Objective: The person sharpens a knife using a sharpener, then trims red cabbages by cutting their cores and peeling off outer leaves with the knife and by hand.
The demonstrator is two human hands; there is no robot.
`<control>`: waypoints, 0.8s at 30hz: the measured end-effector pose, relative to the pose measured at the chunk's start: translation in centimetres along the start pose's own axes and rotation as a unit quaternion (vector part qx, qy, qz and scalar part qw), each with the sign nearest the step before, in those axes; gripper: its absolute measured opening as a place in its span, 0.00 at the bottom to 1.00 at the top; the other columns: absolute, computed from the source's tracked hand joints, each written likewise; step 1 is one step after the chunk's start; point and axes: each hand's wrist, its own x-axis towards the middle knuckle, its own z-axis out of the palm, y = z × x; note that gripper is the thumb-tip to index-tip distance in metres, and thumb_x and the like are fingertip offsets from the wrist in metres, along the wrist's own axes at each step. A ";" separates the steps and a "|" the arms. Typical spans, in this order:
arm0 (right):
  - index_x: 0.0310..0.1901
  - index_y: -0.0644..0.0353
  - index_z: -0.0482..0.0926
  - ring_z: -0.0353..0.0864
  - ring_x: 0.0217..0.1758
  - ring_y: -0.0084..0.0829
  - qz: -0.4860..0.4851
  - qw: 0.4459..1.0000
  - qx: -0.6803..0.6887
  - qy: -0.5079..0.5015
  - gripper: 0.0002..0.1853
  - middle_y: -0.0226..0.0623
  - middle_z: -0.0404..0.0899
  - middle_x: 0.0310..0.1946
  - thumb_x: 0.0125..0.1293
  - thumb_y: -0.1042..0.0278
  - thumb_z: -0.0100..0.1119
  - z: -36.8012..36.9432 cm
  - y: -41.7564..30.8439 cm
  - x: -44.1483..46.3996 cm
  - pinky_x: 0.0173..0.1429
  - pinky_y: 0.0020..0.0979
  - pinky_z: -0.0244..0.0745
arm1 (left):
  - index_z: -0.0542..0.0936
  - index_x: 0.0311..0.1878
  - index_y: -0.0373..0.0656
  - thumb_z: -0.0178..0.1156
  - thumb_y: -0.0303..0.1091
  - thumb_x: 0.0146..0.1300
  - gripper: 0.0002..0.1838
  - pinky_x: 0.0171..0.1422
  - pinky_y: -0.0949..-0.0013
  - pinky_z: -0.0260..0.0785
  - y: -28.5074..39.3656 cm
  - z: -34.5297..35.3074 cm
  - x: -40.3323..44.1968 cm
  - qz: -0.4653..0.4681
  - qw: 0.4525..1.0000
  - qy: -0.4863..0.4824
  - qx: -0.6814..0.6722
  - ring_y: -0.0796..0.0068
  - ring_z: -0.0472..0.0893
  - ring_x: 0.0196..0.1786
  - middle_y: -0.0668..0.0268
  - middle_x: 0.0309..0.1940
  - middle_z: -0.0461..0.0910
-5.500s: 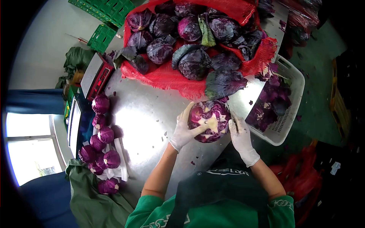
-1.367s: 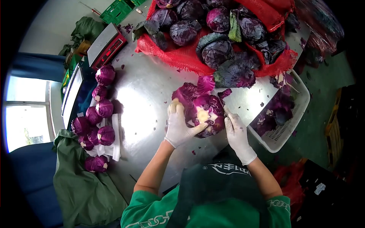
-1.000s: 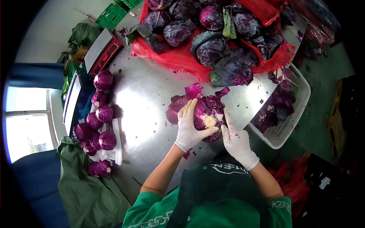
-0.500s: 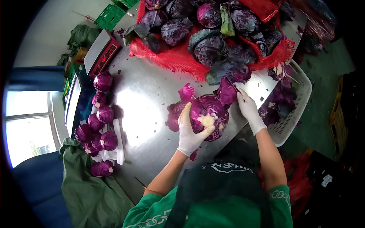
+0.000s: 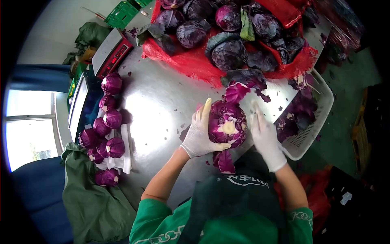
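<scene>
Now that the right hand [image 5: 265,137] has released the purple leaf [image 5: 236,93], its blurred grip unclear, the left hand [image 5: 198,136], fingers wide, steadies the red cabbage [image 5: 228,127], seemingly barer

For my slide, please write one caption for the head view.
Gloved left hand holds a purple cabbage, right hand beside it, leaves nearby.

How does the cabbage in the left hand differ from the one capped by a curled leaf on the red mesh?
The held cabbage is bright purple; the capped cabbage on the red mesh is darker and duller. The held cabbage shows a pale stem end; the capped cabbage shows none. The left hand grips the held cabbage; no hand touches the capped one. Both are rounded.
</scene>
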 end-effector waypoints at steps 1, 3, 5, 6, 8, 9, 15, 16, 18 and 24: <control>0.71 0.58 0.63 0.84 0.33 0.51 0.091 0.993 0.011 -0.067 0.26 0.55 0.82 0.43 0.74 0.62 0.50 -1.0 -1.5 -1.6 0.35 0.42 0.79 | 0.43 0.77 0.34 0.79 0.56 0.37 0.72 0.76 0.45 0.49 0.6 0.2 0.0 0.001 1.000 -0.003 -0.005 0.36 0.53 0.73 0.40 0.71 0.52; 0.72 0.57 0.61 0.83 0.28 0.52 0.069 0.995 -0.021 -0.066 0.28 0.51 0.83 0.33 0.75 0.60 0.49 -0.6 -2.1 -3.9 0.32 0.45 0.78 | 0.46 0.77 0.35 0.81 0.55 0.34 0.72 0.73 0.45 0.55 1.3 0.6 0.1 -0.018 0.993 -0.014 0.115 0.39 0.58 0.71 0.37 0.70 0.53; 0.73 0.57 0.58 0.82 0.27 0.51 0.082 0.993 -0.046 -0.076 0.29 0.50 0.83 0.30 0.76 0.57 0.46 0.0 -2.1 -4.4 0.32 0.45 0.77 | 0.49 0.76 0.36 0.81 0.55 0.34 0.70 0.74 0.43 0.52 1.5 1.4 -0.1 -0.022 0.997 -0.007 0.072 0.36 0.54 0.72 0.36 0.70 0.51; 0.73 0.57 0.59 0.82 0.27 0.51 0.093 0.990 -0.053 -0.087 0.28 0.50 0.83 0.30 0.76 0.56 0.45 0.1 -2.1 -4.3 0.31 0.45 0.77 | 0.49 0.76 0.36 0.81 0.54 0.35 0.70 0.75 0.44 0.51 1.4 2.0 -0.3 -0.014 0.997 0.019 0.072 0.36 0.53 0.73 0.35 0.70 0.51; 0.73 0.54 0.61 0.81 0.25 0.51 0.088 0.993 -0.032 -0.071 0.27 0.49 0.82 0.28 0.76 0.55 0.43 0.5 -1.5 -4.0 0.31 0.45 0.76 | 0.49 0.76 0.35 0.81 0.51 0.36 0.68 0.77 0.44 0.47 1.6 2.6 -0.2 -0.007 0.998 0.051 0.025 0.36 0.51 0.75 0.35 0.71 0.50; 0.73 0.54 0.61 0.81 0.25 0.51 0.093 0.993 -0.032 -0.070 0.27 0.49 0.82 0.28 0.76 0.55 0.43 0.5 -1.3 -4.0 0.31 0.45 0.76 | 0.49 0.76 0.35 0.81 0.51 0.36 0.68 0.77 0.44 0.47 1.7 2.7 -0.2 -0.006 0.999 0.046 0.024 0.36 0.51 0.75 0.35 0.71 0.50; 0.64 0.50 0.73 0.82 0.30 0.52 0.126 0.992 0.001 0.000 0.20 0.50 0.83 0.29 0.77 0.55 0.42 1.0 1.6 -3.2 0.36 0.46 0.77 | 0.49 0.75 0.34 0.80 0.46 0.37 0.67 0.78 0.45 0.45 2.5 4.1 -0.5 -0.002 0.993 0.091 0.069 0.38 0.51 0.76 0.37 0.71 0.51; 0.64 0.51 0.72 0.82 0.31 0.54 0.154 0.988 -0.003 -0.027 0.20 0.51 0.82 0.29 0.77 0.54 0.41 1.0 2.1 -2.9 0.37 0.48 0.78 | 0.48 0.75 0.33 0.80 0.46 0.37 0.66 0.78 0.45 0.44 2.7 4.2 -0.6 -0.012 0.993 0.105 0.057 0.38 0.51 0.76 0.37 0.71 0.52; 0.63 0.53 0.74 0.82 0.46 0.54 0.226 0.972 -0.034 -0.050 0.23 0.54 0.83 0.41 0.77 0.50 0.41 0.7 4.3 -1.9 0.51 0.46 0.77 | 0.48 0.75 0.33 0.80 0.45 0.37 0.66 0.78 0.46 0.44 2.5 4.4 -0.9 -0.010 0.993 0.113 0.039 0.39 0.50 0.76 0.37 0.71 0.51; 0.59 0.60 0.76 0.81 0.53 0.48 0.166 0.986 0.013 -0.007 0.31 0.50 0.82 0.47 0.66 0.40 0.58 -0.2 0.7 -0.1 0.56 0.41 0.75 | 0.44 0.76 0.33 0.80 0.43 0.39 0.67 0.79 0.52 0.48 0.0 4.6 -2.2 -0.025 0.989 0.146 -0.029 0.46 0.53 0.77 0.41 0.73 0.49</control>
